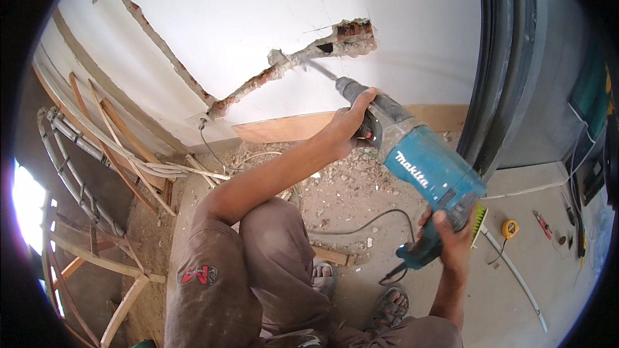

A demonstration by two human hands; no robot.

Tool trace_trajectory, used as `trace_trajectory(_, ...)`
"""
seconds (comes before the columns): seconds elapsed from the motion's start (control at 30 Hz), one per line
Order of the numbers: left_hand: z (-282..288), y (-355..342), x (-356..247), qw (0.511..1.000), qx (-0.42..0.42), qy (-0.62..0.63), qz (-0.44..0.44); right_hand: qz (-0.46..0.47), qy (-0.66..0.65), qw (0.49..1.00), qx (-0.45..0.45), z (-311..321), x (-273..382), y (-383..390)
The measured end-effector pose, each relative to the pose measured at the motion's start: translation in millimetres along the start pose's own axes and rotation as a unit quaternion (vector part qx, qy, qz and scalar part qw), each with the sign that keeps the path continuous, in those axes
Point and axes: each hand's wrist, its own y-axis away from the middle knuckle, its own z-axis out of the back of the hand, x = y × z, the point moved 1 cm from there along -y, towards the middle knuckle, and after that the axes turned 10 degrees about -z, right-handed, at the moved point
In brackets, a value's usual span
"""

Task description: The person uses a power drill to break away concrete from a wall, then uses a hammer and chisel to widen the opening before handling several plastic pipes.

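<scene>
White plaster is filling the upper part of the head view, the wall (225,13) being cut by a ragged groove (258,80) that is running down from the upper left, bending at a low corner and rising again rightward. Dark frame tracks (498,58) are bounding the wall on the right, while a wooden board (284,129) is lining its foot. Rubble (335,187) is covering the ground between the wall and the sandalled feet (390,309), with a black cord (380,216) looping across; smoother grey floor (480,303) is lying open at the lower right, where a yellow tape measure (510,228) is resting near a white stick (519,277). Timber strips (131,134) and a ladder (62,167) are crowding the left. Inside the groove, red brick (353,29) is showing beside a dark hollow (325,48). The left hand (351,119) is wrapping tightly round the front grip of a teal power hammer (438,158); the right hand (456,238) is clasping its rear handle. The hammer is slanting up leftward before the wall, its chisel bit (324,70) pointing into the groove's lower edge; whether the blurred tip is touching, I cannot tell.
</scene>
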Motion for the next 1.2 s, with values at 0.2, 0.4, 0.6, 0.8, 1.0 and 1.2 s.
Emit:
trace_trajectory(0.2,-1,22,1,0.999,0.030,-0.005,-0.010,0.004,-0.029,1.000,0.009,4,6,10)
trace_trajectory(0.4,5,24,-3,0.999,0.012,-0.039,-0.029,0.000,-0.048,0.999,-0.014,-21,-14,25)
trace_trajectory(0.6,18,10,-3,1.000,0.007,-0.023,-0.016,0.014,-0.035,0.999,0.001,-26,-15,7)
trace_trajectory(0.8,34,-12,-4,1.000,0.014,0.003,-0.018,0.027,0.004,1.000,0.011,-32,-14,-20)
trace_trajectory(1.0,21,-31,4,0.999,0.013,0.030,-0.029,0.036,0.025,0.999,0.011,-5,6,-49)
trace_trajectory(1.2,12,-51,-6,0.997,0.000,0.060,-0.041,0.061,0.041,0.997,0.040,2,35,-70)
